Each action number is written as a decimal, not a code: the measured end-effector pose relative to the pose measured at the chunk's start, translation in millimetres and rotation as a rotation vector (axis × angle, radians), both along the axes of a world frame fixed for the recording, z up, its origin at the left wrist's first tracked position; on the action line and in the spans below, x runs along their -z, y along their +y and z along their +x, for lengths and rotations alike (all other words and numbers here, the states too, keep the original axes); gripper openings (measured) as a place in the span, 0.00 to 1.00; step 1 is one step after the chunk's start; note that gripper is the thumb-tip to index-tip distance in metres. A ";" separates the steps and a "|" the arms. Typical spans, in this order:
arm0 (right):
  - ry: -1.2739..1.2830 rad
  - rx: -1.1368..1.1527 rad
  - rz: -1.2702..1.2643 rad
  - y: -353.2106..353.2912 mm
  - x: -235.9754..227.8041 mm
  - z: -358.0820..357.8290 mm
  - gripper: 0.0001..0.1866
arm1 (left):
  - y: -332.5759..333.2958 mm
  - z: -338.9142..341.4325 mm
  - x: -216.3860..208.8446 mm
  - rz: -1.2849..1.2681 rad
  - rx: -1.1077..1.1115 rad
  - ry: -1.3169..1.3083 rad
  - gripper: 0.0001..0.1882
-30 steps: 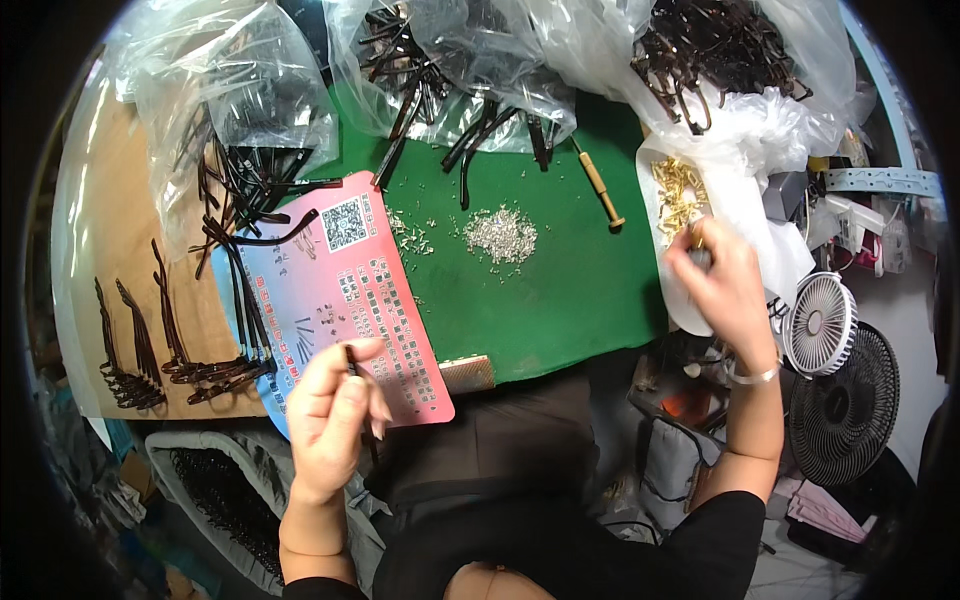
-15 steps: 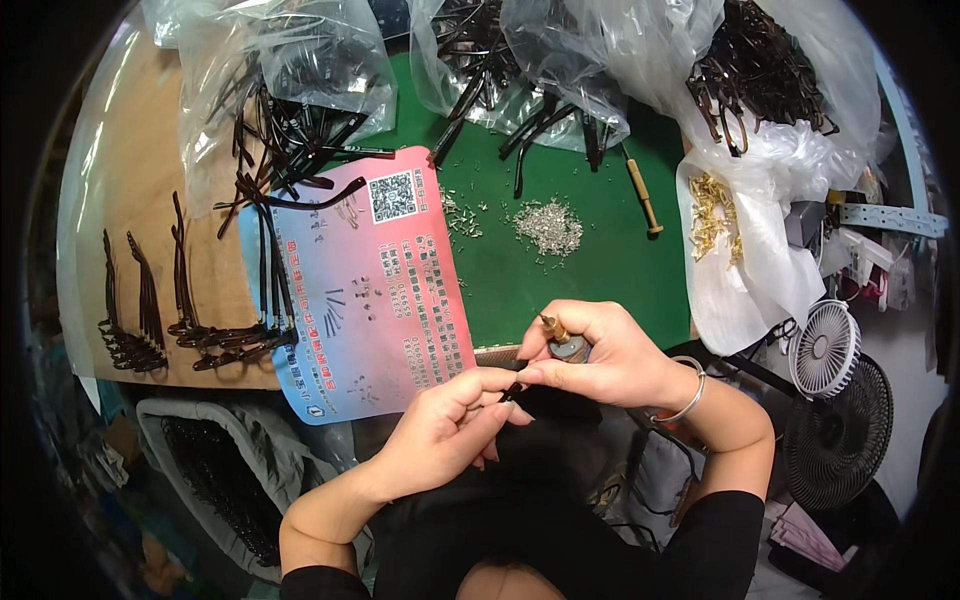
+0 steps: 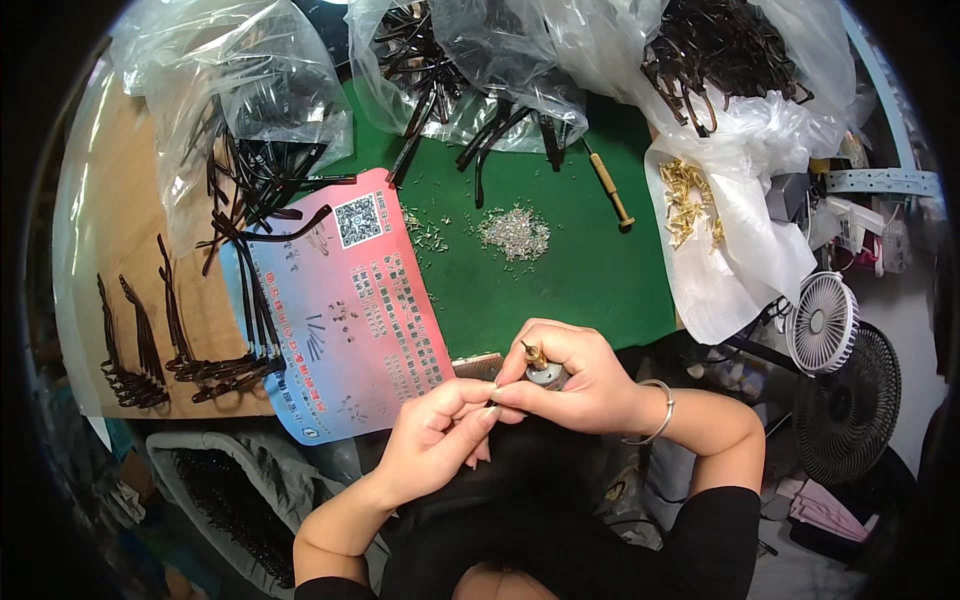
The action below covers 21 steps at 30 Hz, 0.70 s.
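Green mat point(image 3: 590, 290) on wood table point(image 3: 190, 240): silver bits point(image 3: 515, 236) piled mid-mat, gold bits point(image 3: 683, 200) on white paper point(image 3: 712, 300) R of mat, pink-blue sheet point(image 3: 320, 390) over its L side, bags point(image 3: 500, 60) w/ dk glasses parts point(image 3: 720, 50) at its far edge. Off mat's near edge, L hand's point(image 3: 430, 430) fingertips pinch small dk piece point(image 3: 490, 403), mostly hidden. R hand point(image 3: 585, 385) adjacent, curled round brass-tipped tool point(image 3: 543, 370); can't tell if its fingertips grip piece too.

Illumination: bright centre, dark periphery.
We note glare on the clear plastic bag point(image 3: 262, 72) at 11 o'clock, dimness around the grey bin point(image 3: 262, 472) at 8, and fisheye bending toward black edges.
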State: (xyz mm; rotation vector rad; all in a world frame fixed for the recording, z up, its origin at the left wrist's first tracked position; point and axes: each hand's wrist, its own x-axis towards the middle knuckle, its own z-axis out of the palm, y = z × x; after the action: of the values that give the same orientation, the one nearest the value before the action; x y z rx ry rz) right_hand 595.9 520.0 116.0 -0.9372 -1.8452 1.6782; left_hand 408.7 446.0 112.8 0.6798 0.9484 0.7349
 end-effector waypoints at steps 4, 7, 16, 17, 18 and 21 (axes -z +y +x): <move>0.130 -0.054 -0.594 13.2 -0.2 2.2 0.20 | -1.1 -2.8 2.6 0.129 0.071 0.037 0.12; -0.074 -0.168 -0.836 18.5 -0.1 4.4 0.22 | -4.8 -0.2 6.3 0.145 0.056 0.066 0.14; -0.474 -0.151 -0.057 12.9 -1.3 21.9 0.26 | 2.3 -0.2 4.2 0.183 0.005 0.332 0.16; -0.520 -0.101 0.093 11.8 -0.9 30.0 0.22 | 3.4 -3.0 11.7 0.167 -0.083 0.346 0.15; -0.576 -0.104 0.154 13.1 -4.3 34.8 0.20 | 3.8 -6.6 13.7 0.152 -0.125 0.375 0.15; -0.670 -0.056 0.482 14.0 0.8 36.1 0.20 | 12.9 0.0 19.0 0.215 -0.175 0.458 0.14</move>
State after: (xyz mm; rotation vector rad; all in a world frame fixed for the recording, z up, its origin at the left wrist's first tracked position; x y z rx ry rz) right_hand 632.0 533.9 115.1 -1.3275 -2.5590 0.9015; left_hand 408.7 458.9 93.8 0.9883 1.3718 0.8619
